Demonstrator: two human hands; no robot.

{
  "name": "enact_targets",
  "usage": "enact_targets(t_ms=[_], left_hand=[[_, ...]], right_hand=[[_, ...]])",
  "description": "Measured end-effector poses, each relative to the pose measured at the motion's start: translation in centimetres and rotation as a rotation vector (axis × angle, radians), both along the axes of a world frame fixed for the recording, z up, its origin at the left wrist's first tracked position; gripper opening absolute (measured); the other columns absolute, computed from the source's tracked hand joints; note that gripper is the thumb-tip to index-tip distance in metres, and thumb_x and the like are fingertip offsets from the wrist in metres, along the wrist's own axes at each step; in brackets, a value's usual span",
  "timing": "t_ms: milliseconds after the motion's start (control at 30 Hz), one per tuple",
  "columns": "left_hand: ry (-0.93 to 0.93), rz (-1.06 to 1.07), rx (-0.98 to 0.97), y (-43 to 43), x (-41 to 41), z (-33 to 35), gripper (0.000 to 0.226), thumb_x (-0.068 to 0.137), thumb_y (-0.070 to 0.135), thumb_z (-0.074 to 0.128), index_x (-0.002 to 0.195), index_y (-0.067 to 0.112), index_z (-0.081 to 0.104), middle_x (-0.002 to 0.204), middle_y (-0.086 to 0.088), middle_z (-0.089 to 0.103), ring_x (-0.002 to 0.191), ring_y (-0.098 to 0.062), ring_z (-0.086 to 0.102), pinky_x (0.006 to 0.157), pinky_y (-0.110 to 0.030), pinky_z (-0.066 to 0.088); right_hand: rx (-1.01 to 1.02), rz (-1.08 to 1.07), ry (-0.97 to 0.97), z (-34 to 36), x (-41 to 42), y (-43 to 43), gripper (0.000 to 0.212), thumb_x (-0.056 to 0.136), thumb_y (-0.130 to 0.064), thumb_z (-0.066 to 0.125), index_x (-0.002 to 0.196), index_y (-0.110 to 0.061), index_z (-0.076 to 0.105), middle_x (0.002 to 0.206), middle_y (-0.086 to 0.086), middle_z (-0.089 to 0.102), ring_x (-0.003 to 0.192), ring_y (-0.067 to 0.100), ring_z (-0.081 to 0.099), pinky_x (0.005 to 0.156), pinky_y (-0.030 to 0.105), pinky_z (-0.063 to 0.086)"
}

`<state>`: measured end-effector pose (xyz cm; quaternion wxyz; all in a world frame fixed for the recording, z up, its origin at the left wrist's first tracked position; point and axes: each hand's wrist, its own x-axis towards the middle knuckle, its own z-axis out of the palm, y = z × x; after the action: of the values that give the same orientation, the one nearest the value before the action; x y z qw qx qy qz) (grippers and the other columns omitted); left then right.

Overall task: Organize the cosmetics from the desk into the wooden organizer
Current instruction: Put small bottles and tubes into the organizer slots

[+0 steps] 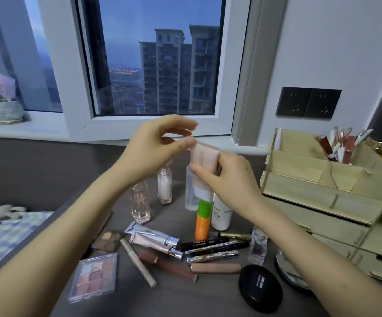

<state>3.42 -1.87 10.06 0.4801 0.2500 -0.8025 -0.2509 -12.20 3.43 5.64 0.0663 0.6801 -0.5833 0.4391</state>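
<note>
The right hand [231,179] is gripping an upright pink plastic tube [204,156]; the left hand [153,147] is pinching its top end. The tube is hovering left of the pale wooden organizer [299,186], with the right hand nearer to it.

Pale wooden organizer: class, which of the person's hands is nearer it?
Right. The right hand, gripping a pale pink tube, is left of the wooden organizer; the left hand is farther left.

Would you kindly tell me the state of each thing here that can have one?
pink tube, held aloft, white cap down
left hand, pinches the tube's top end
right hand, grips the tube's body
wooden organizer, top compartments open, one holding lip glosses upright
black compact, shut, lying flat
orange-green bottle, capped, standing upright
</note>
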Motion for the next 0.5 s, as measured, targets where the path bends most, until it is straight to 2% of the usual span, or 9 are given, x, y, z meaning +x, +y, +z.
enact_targets(t_ms=[67, 100, 133, 200, 233, 300, 367, 433, 500], left_hand=[[0.089, 0.159, -0.074, -0.4, 1.3, -1.6, 0.016, 0.086, 0.015, 0.062, 0.101, 0.020, 0.065, 0.095, 0.009, 0.067, 0.088, -0.003, 0.063, 0.075, -0.012, 0.050], [0.043, 0.259, -0.126, -0.6, 1.7, -3.0, 0.014, 0.086, 0.014, 0.061, 0.099, 0.018, 0.066, 0.091, 0.007, 0.066, 0.084, -0.006, 0.062, 0.072, -0.015, 0.048], [-0.074, 0.328, -0.168, -1.0, 2.0, -4.9, 0.013, 0.086, 0.014, 0.061, 0.097, 0.015, 0.068, 0.090, 0.003, 0.066, 0.081, -0.011, 0.061, 0.071, -0.019, 0.046], [-0.449, 0.310, -0.166, -1.9, 2.1, -9.3, 0.018, 0.085, 0.010, 0.058, 0.098, 0.012, 0.070, 0.096, -0.006, 0.066, 0.088, -0.021, 0.062, 0.075, -0.025, 0.042], [-0.642, 0.262, -0.142, -2.4, 2.0, -11.3, 0.022, 0.086, 0.009, 0.055, 0.103, 0.012, 0.069, 0.102, -0.009, 0.066, 0.096, -0.025, 0.061, 0.079, -0.026, 0.041], [-0.923, 0.179, -0.081, -3.4, 1.7, -13.9, 0.026, 0.089, 0.010, 0.050, 0.109, 0.013, 0.067, 0.111, -0.010, 0.063, 0.104, -0.027, 0.059, 0.085, -0.029, 0.042], [-1.092, 0.114, -0.015, -4.2, 1.3, -14.9, 0.022, 0.086, 0.011, 0.053, 0.103, 0.012, 0.067, 0.105, -0.010, 0.066, 0.091, -0.026, 0.058, 0.076, -0.031, 0.044], [-1.242, 0.051, 0.015, -4.7, 0.7, -15.1, 0.017, 0.082, 0.014, 0.055, 0.094, 0.012, 0.067, 0.093, -0.012, 0.068, 0.076, -0.024, 0.051, 0.067, -0.032, 0.040], [-1.337, 0.028, 0.005, -5.2, 0.3, -15.1, 0.019, 0.079, 0.018, 0.058, 0.094, 0.010, 0.066, 0.090, -0.012, 0.066, 0.075, -0.025, 0.049, 0.066, -0.032, 0.040]], right_hand=[[-0.117, -0.001, -0.034, 0.1, 0.2, 0.8, 0.037, 0.080, -0.035, 0.070, 0.057, -0.017, 0.047, 0.056, -0.009, 0.037, 0.055, 0.011, 0.038, 0.053, 0.026, 0.028], [-0.180, -0.024, -0.029, 0.2, 0.2, 1.0, 0.034, 0.080, -0.034, 0.070, 0.061, -0.011, 0.054, 0.057, -0.010, 0.036, 0.057, 0.014, 0.038, 0.054, 0.028, 0.027], [-0.240, -0.053, -0.016, 0.2, 0.2, 1.2, 0.032, 0.079, -0.032, 0.070, 0.065, -0.006, 0.058, 0.056, -0.014, 0.035, 0.059, 0.015, 0.040, 0.054, 0.028, 0.024], [-0.319, -0.088, -0.035, 0.3, -0.2, 1.5, 0.024, 0.078, -0.028, 0.072, 0.068, -0.009, 0.062, 0.056, -0.020, 0.032, 0.061, 0.014, 0.040, 0.054, 0.024, 0.019], [-0.335, -0.089, -0.054, 0.4, -0.4, 1.7, 0.022, 0.078, -0.026, 0.072, 0.064, -0.017, 0.058, 0.056, -0.021, 0.031, 0.061, 0.012, 0.038, 0.054, 0.023, 0.018], [-0.341, -0.095, -0.067, 0.6, -0.7, 2.0, 0.043, 0.079, -0.026, 0.072, 0.057, -0.035, 0.036, 0.054, -0.020, 0.030, 0.057, 0.009, 0.031, 0.053, 0.023, 0.018], [-0.320, -0.107, -0.066, 0.5, -1.0, 2.1, 0.052, 0.079, -0.029, 0.071, 0.055, -0.036, 0.026, 0.054, -0.017, 0.032, 0.055, 0.009, 0.032, 0.053, 0.023, 0.021], [-0.313, -0.104, -0.057, 0.3, -1.3, 2.2, 0.052, 0.079, -0.030, 0.071, 0.056, -0.037, 0.025, 0.054, -0.016, 0.032, 0.055, 0.005, 0.034, 0.052, 0.019, 0.024], [-0.322, -0.088, -0.051, 0.1, -1.5, 2.4, 0.051, 0.079, -0.028, 0.072, 0.058, -0.040, 0.027, 0.054, -0.018, 0.032, 0.055, -0.002, 0.035, 0.053, 0.012, 0.026]])
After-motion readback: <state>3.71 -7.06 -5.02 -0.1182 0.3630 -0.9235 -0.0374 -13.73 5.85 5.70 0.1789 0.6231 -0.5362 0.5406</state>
